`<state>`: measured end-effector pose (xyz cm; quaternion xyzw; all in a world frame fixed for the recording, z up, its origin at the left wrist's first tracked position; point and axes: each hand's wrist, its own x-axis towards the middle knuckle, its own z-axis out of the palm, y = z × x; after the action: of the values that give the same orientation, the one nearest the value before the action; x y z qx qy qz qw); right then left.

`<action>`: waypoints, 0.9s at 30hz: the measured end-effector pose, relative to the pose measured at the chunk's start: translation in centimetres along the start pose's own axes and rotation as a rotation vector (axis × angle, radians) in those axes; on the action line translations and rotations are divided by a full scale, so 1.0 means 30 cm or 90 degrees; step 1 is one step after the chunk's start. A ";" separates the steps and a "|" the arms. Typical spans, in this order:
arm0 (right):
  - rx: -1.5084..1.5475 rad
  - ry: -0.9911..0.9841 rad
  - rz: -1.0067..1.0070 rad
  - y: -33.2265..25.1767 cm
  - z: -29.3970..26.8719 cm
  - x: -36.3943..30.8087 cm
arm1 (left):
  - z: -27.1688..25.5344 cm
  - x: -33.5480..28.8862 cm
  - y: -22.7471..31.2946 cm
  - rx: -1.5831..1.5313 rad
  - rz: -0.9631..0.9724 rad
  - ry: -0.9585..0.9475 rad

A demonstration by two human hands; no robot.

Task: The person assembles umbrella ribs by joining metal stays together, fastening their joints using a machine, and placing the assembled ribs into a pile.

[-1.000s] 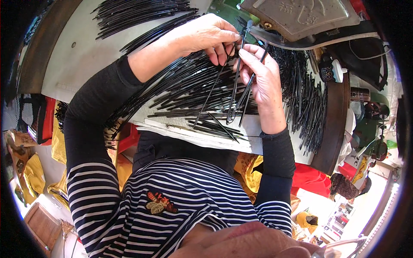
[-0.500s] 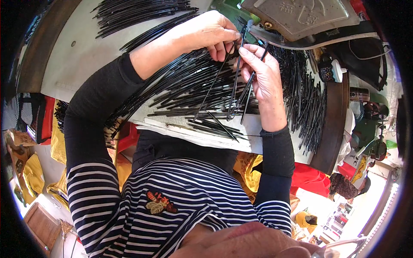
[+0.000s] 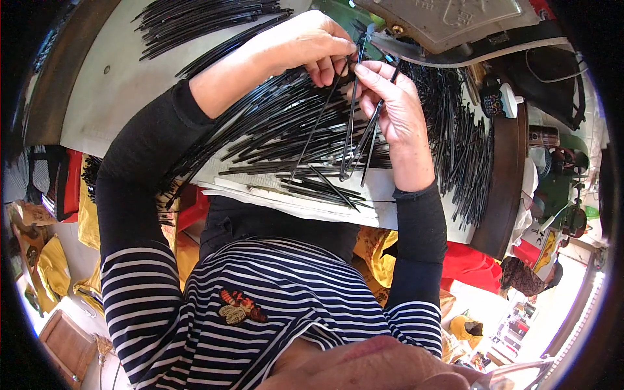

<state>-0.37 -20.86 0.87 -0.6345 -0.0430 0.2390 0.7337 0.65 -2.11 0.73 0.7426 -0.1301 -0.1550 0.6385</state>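
The right hand (image 3: 395, 104) pinches a long, thin, shiny black stick (image 3: 350, 125), which hangs below its fingertips; the left hand (image 3: 317, 47) curls close by, grip hard to tell

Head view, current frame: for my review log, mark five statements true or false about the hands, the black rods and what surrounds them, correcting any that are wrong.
1. The right hand holds thin black rods between its fingers. True.
2. The left hand lies flat on the table, far from the right. False: the left hand is raised with bent fingers, close beside the right.
3. Many loose rods lie spread over the white table. True.
4. The grey metal casing is at the lower left of the picture. False: the grey metal casing is at the upper right.
5. Black sleeves cover both forearms, leaving the hands bare. True.
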 end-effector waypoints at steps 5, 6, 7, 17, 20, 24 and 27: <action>0.035 -0.014 0.008 0.003 0.006 0.000 | -0.006 0.005 0.006 -0.005 -0.014 -0.008; 0.034 -0.015 0.007 0.005 0.006 0.002 | -0.006 0.003 0.007 -0.005 -0.014 -0.006; 0.037 -0.017 0.007 0.007 0.007 0.004 | -0.005 0.002 0.008 -0.001 -0.015 -0.001; 0.048 -0.005 -0.006 0.009 0.023 -0.011 | -0.004 -0.002 0.013 -0.020 -0.023 -0.003; 0.038 0.032 -0.021 0.008 0.025 -0.026 | 0.005 -0.003 0.018 -0.025 -0.030 0.016; -0.028 0.070 -0.026 -0.018 -0.025 -0.057 | 0.017 -0.019 0.024 0.016 -0.016 -0.001; -0.118 0.118 -0.036 -0.051 -0.120 -0.101 | -0.023 -0.029 0.031 0.028 -0.042 -0.118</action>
<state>-1.28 -25.49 2.36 -0.7176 -0.0148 0.1533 0.6792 0.14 -1.28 1.80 0.7425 -0.1674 -0.2415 0.6020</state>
